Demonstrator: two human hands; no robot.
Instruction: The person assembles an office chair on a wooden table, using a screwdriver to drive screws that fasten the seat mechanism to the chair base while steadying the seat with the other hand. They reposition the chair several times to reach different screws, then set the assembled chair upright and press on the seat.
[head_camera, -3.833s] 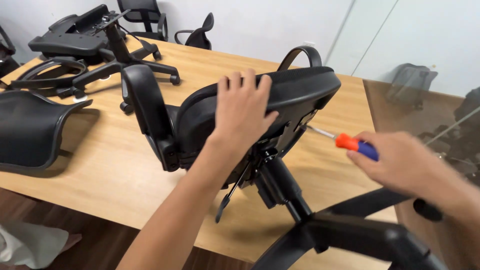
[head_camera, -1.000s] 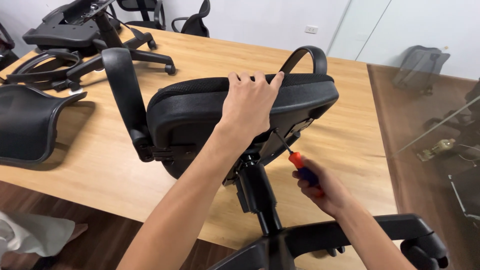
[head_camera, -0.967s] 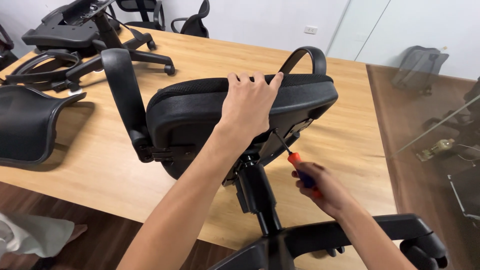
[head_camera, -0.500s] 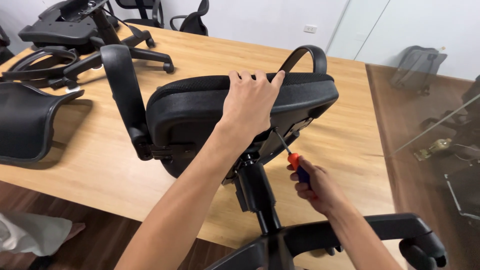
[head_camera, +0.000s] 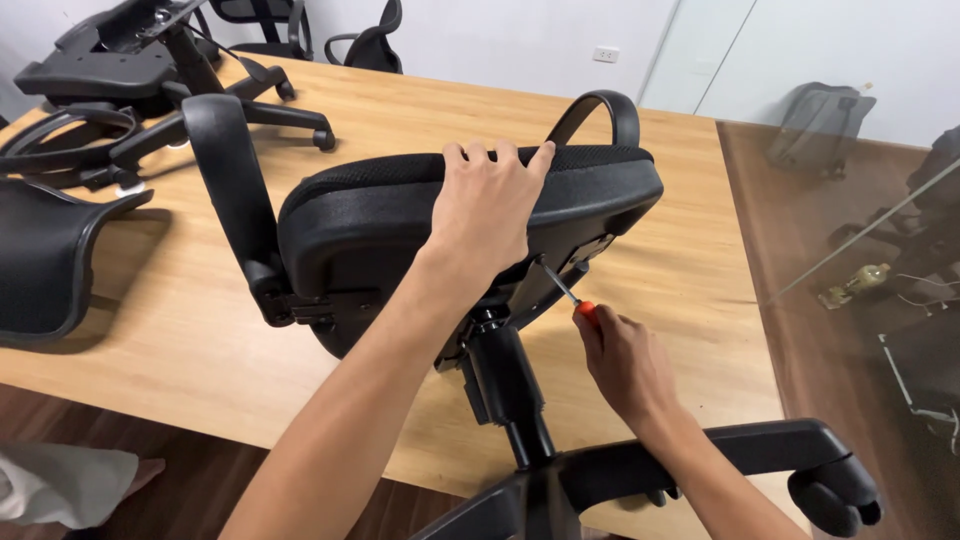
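Head view here: an office chair (head_camera: 400, 240) is tipped on its side on the wooden surface (head_camera: 650, 290), seat on edge so the underside mechanism faces the person. That makes sense, since it puts the plate under the seat right in reach instead of having to crawl under it.

The left hand (head_camera: 487, 205) is draped over the top edge of the seat cushion (head_camera: 590, 190), fingers curled over the far side. It looks like pure bracing, so the seat doesn't roll or slide while the tool pushes against it. The right hand (head_camera: 622, 362) is closed around a screwdriver (head_camera: 568, 296) with an orange handle, held low and angled up so the tip meets the underside plate just beside the gas column (head_camera: 505, 385). I can't make out the screw itself, it's too small.

The wheeled base (head_camera: 760, 470) hangs off the near edge of the surface, which keeps the legs out of the way. One armrest (head_camera: 230, 190) sticks up on the left; the other loops behind the seat.

More chair parts sit at the far left: a loose backrest (head_camera: 45, 260) and another upturned base (head_camera: 150, 80). A backpack (head_camera: 820, 125) rests on the floor by the wall.
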